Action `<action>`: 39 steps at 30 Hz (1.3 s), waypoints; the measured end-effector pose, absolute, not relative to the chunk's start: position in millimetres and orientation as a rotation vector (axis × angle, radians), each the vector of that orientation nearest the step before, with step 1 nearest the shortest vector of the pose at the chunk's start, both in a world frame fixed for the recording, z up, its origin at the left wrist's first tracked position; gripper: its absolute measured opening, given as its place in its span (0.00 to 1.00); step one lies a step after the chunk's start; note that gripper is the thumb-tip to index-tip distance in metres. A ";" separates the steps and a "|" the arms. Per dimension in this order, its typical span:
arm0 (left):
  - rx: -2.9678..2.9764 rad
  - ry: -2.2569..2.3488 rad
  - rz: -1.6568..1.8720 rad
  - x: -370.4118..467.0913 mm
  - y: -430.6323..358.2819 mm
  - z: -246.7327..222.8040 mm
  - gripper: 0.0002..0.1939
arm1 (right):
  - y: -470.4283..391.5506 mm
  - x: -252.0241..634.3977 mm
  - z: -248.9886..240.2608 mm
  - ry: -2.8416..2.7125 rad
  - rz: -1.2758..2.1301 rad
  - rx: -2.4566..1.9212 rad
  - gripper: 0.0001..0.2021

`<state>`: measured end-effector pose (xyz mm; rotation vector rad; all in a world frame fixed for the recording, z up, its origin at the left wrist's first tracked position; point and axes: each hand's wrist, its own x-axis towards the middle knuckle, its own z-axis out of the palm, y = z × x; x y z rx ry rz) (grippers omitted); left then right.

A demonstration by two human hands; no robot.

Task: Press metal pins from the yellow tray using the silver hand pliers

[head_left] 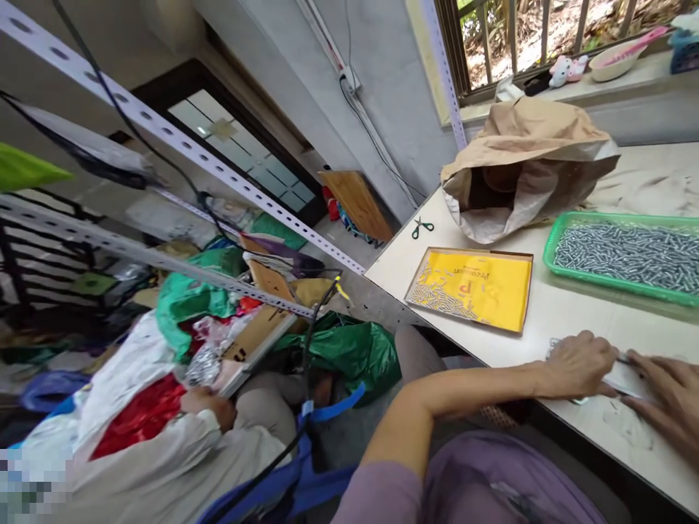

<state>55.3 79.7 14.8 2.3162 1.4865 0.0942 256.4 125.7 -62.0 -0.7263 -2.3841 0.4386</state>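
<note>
At the right of the head view, my left hand [583, 364] is closed, its fingers curled over something small and pale near the table edge. My right hand [669, 397] lies just beside it with fingers stretched, touching a flat whitish metal-looking piece [628, 377] between the two hands. Beyond them stands a green tray [551, 255] full of small silvery screw-like parts [628, 255]. A shallow box with a yellow bottom [499, 291] holds more such parts, heaped at its left corner [440, 298].
An open brown paper bag [538, 138] stands behind the trays on the white table [663, 167]. Green-handled scissors [422, 228] lie near the corner. At left sits another person [180, 466] by bags; a perforated metal bar [186, 145] slants across.
</note>
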 end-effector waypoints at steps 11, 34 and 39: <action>1.654 1.976 0.291 8.2 14.3 9.8 0.11 | 73.6 237.9 -20.0 -2.611 0.388 -0.972 0.17; 2.864 1.171 -0.054 -6.1 83.8 57.8 0.12 | 65.8 219.6 -34.7 -2.563 0.269 -1.037 0.12; 2.666 1.775 0.372 -21.8 135.7 112.1 0.16 | 67.0 221.1 -43.0 -2.562 0.312 -0.988 0.14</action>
